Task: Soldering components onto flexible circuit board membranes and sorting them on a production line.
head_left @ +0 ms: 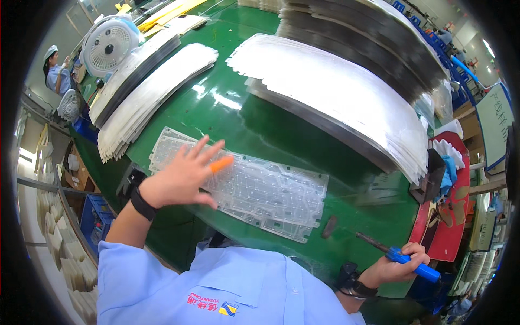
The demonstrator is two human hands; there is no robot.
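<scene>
On the green tabletop in front of me lie clear printed plastic sheets (271,189), which look like keyboard membranes, slightly offset from one another. My left hand (181,173) is over their left end, fingers spread, with an orange finger cot (221,163) on the index finger. It holds nothing; whether it presses on the sheets I cannot tell. At the lower right, my right hand (403,264) is closed around the blue handle of a soldering iron (397,254). The iron's dark tip points left toward a small dark block (329,226) beside the sheets' right end.
A large fanned stack of sheets (325,76) spreads across the far right, and another stack (157,92) is at the far left. Beyond that stands a white fan (110,47). A red board (447,216) and dark metal holder (429,176) border the right side. Another person (56,73) appears far left.
</scene>
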